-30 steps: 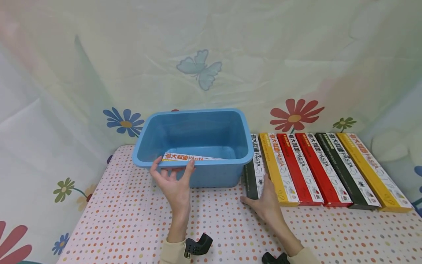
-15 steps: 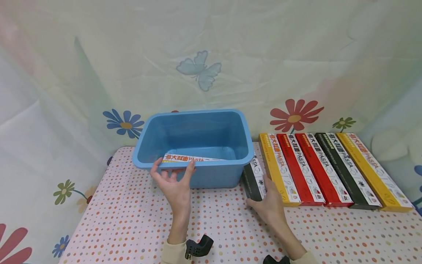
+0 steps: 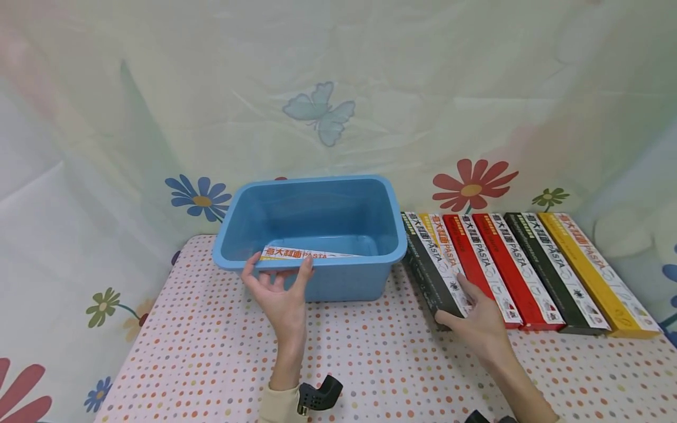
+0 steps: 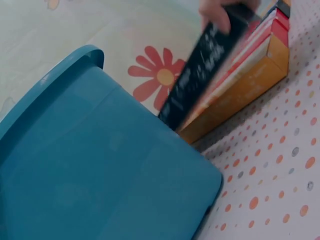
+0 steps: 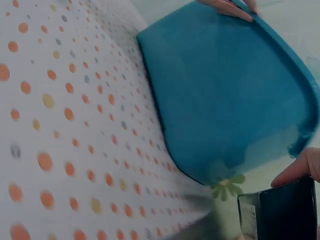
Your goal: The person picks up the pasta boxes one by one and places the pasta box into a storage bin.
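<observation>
My left hand (image 3: 280, 308) grips the near rim of a blue plastic bin (image 3: 349, 283), fingers under the lip and thumb over it. Inside that bin lies a pasta box with a white and yellow face (image 3: 296, 253), partly hidden by the front wall. My right hand (image 3: 482, 324) holds the near end of a black pasta box (image 3: 431, 273), thumb on the left side and fingers on the right. Raised off the table, this box (image 4: 197, 72) covers much of a yellow pasta box (image 4: 245, 95) from the head view. In the right wrist view the black box's end (image 5: 285, 212) shows beside my thumb.
Right of the held box lie two red pasta boxes (image 3: 478, 267), another black one (image 3: 557, 273) and a yellow one (image 3: 600, 276), side by side. A dotted cloth (image 3: 370, 364) covers the table. Behind it hangs a flowered curtain (image 3: 402, 88).
My right hand has drawn the black box out from between the bin and the yellow box, raised it and moved it right, over the yellow one. My left hand stays on the rim.
</observation>
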The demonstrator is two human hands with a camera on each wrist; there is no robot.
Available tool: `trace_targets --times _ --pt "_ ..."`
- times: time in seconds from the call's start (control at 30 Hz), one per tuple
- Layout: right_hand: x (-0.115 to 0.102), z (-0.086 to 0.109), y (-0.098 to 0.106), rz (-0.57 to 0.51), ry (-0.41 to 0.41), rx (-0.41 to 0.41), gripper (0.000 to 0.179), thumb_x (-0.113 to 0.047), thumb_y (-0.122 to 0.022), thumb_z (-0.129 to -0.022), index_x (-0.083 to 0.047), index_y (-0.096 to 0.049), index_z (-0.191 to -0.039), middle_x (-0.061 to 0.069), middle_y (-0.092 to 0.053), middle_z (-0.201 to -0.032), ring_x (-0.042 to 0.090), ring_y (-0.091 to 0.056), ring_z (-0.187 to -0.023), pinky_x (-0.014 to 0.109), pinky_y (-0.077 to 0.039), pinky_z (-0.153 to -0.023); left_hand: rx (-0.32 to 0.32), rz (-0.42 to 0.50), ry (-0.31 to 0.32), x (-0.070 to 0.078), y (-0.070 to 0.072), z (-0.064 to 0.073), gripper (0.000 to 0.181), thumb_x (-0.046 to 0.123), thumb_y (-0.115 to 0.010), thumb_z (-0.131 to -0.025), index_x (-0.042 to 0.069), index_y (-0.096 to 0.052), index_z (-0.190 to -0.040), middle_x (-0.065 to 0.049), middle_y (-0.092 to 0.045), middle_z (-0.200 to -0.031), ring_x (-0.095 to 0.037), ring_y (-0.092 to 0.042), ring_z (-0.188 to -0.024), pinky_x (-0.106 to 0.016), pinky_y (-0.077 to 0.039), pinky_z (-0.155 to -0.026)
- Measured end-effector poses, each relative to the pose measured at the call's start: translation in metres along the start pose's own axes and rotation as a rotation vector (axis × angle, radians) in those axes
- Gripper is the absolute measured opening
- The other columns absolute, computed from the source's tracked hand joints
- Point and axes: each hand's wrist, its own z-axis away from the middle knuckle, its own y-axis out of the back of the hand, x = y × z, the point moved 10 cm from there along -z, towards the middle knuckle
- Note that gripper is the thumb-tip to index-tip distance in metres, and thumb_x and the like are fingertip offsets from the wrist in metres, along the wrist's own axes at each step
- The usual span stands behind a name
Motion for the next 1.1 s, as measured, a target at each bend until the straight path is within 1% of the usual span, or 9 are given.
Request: trace_targets --times 0.1,0.23,0.37,0.5,0.63,0.77,0.9,1.0,1.1 --pt "0.002 0.005 0.023 0.015 -0.008 0.017 0.099 -0.012 -0.075 -0.089 -0.009 -0.015 -0.168 0.031 -0.03 -0.163 0.04 -0.04 -0.133 0.022 -0.046 -0.087 -0.001 0.001 -0.006 0.0 -0.001 0.0 0.085 -0.008 -0.082 -0.084 0.011 -0.03 -0.148 -0.021 -0.049 -0.129 -0.032 -0.062 -0.094 -0.046 -0.069 -0.079" --pt "-0.001 0.012 0.054 0.044 0.025 0.061 0.101 -0.013 -0.08 -0.088 -0.013 -0.017 -0.168 0.031 -0.032 -0.163 0.036 -0.044 -0.129 0.007 -0.044 -0.076 0.004 0.004 -0.015 0.002 0.0 0.0 0.084 -0.009 -0.082 -0.084 0.011 -0.031 -0.148 -0.021 -0.049 -0.128 -0.032 -0.062 -0.092 -0.046 -0.069 -0.078" --pt "-0.011 0.018 0.078 0.068 0.082 0.079 0.1 -0.015 -0.081 -0.09 -0.018 -0.018 -0.168 0.032 -0.029 -0.164 0.02 -0.046 -0.122 0.002 -0.046 -0.072 -0.002 0.011 -0.014 0.001 -0.001 0.0 0.084 -0.009 -0.081 -0.084 0.011 -0.03 -0.148 -0.023 -0.049 -0.13 -0.032 -0.062 -0.094 -0.045 -0.069 -0.079" --pt "-0.034 0.023 0.089 0.096 0.186 0.066 0.097 -0.015 -0.08 -0.092 -0.019 -0.019 -0.168 0.034 -0.03 -0.162 0.02 -0.043 -0.118 0.004 -0.048 -0.07 -0.004 0.014 -0.008 0.0 -0.001 0.0 0.084 -0.009 -0.081 -0.084 0.011 -0.03 -0.148 -0.023 -0.049 -0.13 -0.033 -0.062 -0.096 -0.045 -0.069 -0.079" --pt "-0.07 0.023 0.089 0.146 0.323 0.046 0.096 -0.014 -0.082 -0.091 -0.023 -0.025 -0.167 0.031 -0.035 -0.16 0.025 -0.04 -0.116 0.008 -0.046 -0.069 -0.003 0.001 -0.007 -0.001 -0.002 0.0 0.084 -0.008 -0.082 -0.085 0.012 -0.031 -0.148 -0.022 -0.05 -0.128 -0.031 -0.062 -0.093 -0.045 -0.069 -0.079" --pt "-0.112 0.018 0.079 0.203 0.462 0.014 0.094 -0.014 -0.082 -0.088 -0.021 -0.03 -0.166 0.031 -0.038 -0.156 0.038 -0.039 -0.119 0.01 -0.045 -0.067 -0.001 -0.011 -0.007 -0.002 -0.001 -0.001 0.085 -0.007 -0.082 -0.084 0.012 -0.031 -0.149 -0.02 -0.051 -0.127 -0.03 -0.062 -0.091 -0.046 -0.069 -0.079" --pt "-0.151 0.008 0.062 0.199 0.567 -0.09 0.093 -0.01 -0.082 -0.085 -0.016 -0.033 -0.165 0.028 -0.043 -0.152 0.041 -0.042 -0.123 0.01 -0.05 -0.072 -0.004 -0.012 -0.003 -0.003 -0.002 -0.001 0.085 -0.007 -0.083 -0.084 0.012 -0.03 -0.149 -0.021 -0.051 -0.129 -0.03 -0.062 -0.092 -0.046 -0.069 -0.079" --pt "-0.179 -0.001 0.048 0.223 0.619 -0.18 0.092 -0.007 -0.081 -0.084 -0.014 -0.036 -0.164 0.023 -0.048 -0.149 0.036 -0.045 -0.122 0.014 -0.055 -0.074 -0.003 -0.014 -0.001 -0.003 -0.001 -0.001 0.085 -0.007 -0.083 -0.084 0.012 -0.03 -0.149 -0.021 -0.051 -0.13 -0.031 -0.062 -0.093 -0.046 -0.069 -0.078" --pt "-0.2 -0.007 0.029 0.284 0.663 -0.256 0.091 -0.007 -0.081 -0.083 -0.013 -0.037 -0.163 0.02 -0.047 -0.153 0.034 -0.047 -0.121 0.019 -0.058 -0.072 0.0 -0.024 0.0 -0.003 0.0 0.0 0.085 -0.006 -0.083 -0.084 0.012 -0.03 -0.149 -0.021 -0.051 -0.131 -0.031 -0.062 -0.095 -0.045 -0.069 -0.079"
